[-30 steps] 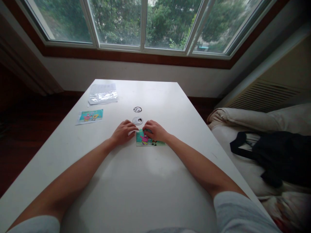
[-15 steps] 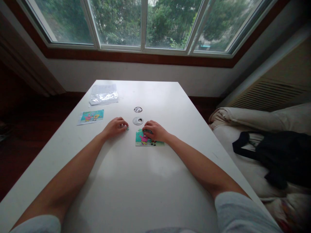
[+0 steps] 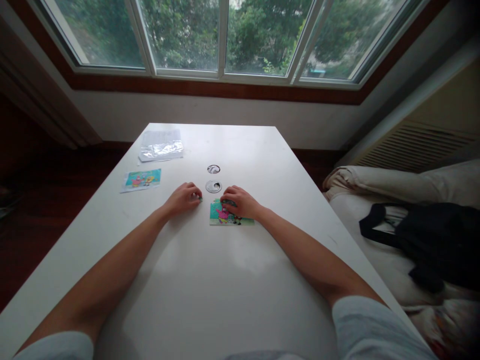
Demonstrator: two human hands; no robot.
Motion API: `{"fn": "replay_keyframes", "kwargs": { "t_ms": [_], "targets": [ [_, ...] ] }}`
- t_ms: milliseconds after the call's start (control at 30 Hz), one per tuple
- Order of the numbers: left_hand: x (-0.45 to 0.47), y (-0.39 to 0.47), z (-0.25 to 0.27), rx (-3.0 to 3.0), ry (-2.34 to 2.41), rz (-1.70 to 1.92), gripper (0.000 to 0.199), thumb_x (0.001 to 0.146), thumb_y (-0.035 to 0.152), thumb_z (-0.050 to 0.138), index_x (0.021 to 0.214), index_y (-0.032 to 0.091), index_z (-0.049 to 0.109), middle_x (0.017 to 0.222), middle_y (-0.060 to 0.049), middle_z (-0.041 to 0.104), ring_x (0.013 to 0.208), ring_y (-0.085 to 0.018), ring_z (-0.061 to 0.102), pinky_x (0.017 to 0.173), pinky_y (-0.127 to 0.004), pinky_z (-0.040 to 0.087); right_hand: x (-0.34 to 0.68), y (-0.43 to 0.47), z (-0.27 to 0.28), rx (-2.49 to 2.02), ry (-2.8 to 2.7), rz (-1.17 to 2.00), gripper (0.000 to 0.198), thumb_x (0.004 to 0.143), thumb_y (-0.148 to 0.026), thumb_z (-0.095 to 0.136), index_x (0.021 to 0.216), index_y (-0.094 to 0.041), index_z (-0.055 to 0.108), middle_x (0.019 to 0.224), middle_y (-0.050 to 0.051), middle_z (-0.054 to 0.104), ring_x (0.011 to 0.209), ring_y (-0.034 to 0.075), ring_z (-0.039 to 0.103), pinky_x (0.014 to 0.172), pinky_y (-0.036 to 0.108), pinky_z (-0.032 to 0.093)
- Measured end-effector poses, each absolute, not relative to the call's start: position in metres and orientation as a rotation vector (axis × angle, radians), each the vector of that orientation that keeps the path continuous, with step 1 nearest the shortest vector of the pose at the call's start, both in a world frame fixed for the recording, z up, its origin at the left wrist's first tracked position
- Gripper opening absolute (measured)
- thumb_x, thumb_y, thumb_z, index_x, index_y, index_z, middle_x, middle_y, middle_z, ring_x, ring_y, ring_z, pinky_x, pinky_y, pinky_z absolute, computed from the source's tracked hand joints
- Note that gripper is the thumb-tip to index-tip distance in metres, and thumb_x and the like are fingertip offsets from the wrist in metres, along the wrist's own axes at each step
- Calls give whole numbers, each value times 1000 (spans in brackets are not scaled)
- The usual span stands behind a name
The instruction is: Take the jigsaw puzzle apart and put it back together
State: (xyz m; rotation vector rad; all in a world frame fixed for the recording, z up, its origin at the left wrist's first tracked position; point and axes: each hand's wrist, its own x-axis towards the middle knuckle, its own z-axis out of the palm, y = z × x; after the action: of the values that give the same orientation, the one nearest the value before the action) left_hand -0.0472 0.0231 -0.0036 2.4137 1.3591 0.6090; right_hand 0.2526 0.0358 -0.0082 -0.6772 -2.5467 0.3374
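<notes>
My left hand (image 3: pixel 184 198) pinches a small green jigsaw piece (image 3: pixel 201 199) between thumb and fingertips, just above the table and left of the puzzle. A mostly joined jigsaw puzzle (image 3: pixel 217 219) lies flat, showing a pink cartoon figure on a teal background. My right hand (image 3: pixel 240 202) rests over its upper right part with curled fingers pressing on it, so that part is hidden. Two round discs with grey and white patterns, a nearer one (image 3: pixel 213 186) and a farther one (image 3: pixel 213 169), lie beyond the puzzle.
A small picture sheet (image 3: pixel 142 180) with the same cartoon scene lies at the left of the white table (image 3: pixel 225 290). Behind it are papers and a clear plastic bag (image 3: pixel 161 145). At the right, a dark garment (image 3: pixel 438 240) lies on a pale couch (image 3: pixel 356 215).
My left hand has moved slightly right with the small piece, closer to the puzzle's left edge. The right hand stays in place on the puzzle.
</notes>
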Motion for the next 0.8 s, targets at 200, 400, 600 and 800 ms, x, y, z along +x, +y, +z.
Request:
{"fn": "replay_keyframes", "kwargs": {
  "t_ms": [200, 400, 600, 800],
  "targets": [
    [-39, 18, 0, 2384, 1391, 595, 19, 81, 24, 64, 96, 23, 74, 98, -5, 63, 92, -21, 58, 87, -35, 49, 251, 34, -7, -674, -2546, 350, 17, 94, -27, 67, 109, -22, 71, 106, 9, 66, 100, 24, 58, 92, 40, 48],
    [-42, 17, 5, 2370, 1293, 576, 22, 82, 29, 68, 102, 24, 77, 100, -5, 64, 92, -20, 60, 87, -33, 50, 251, 33, -6, -660, -2545, 355, 18, 94, -28, 66, 110, -22, 71, 106, 10, 66, 99, 24, 57, 91, 40, 48],
    [-40, 16, 6, 2356, 1286, 544, 21, 83, 28, 66, 100, 23, 76, 101, -7, 63, 92, -21, 60, 87, -34, 50, 251, 34, -8, -654, -2558, 346, 19, 95, -32, 65, 110, -22, 71, 108, 10, 66, 101, 24, 57, 92, 40, 48],
    [-34, 13, 8, 2315, 1326, 570, 19, 80, 25, 63, 97, 21, 70, 94, -5, 66, 88, -21, 61, 82, -33, 50, 250, 32, -7, -633, -2562, 345, 21, 95, -32, 65, 113, -23, 71, 111, 10, 66, 102, 25, 58, 93, 41, 48]
  ]
}}
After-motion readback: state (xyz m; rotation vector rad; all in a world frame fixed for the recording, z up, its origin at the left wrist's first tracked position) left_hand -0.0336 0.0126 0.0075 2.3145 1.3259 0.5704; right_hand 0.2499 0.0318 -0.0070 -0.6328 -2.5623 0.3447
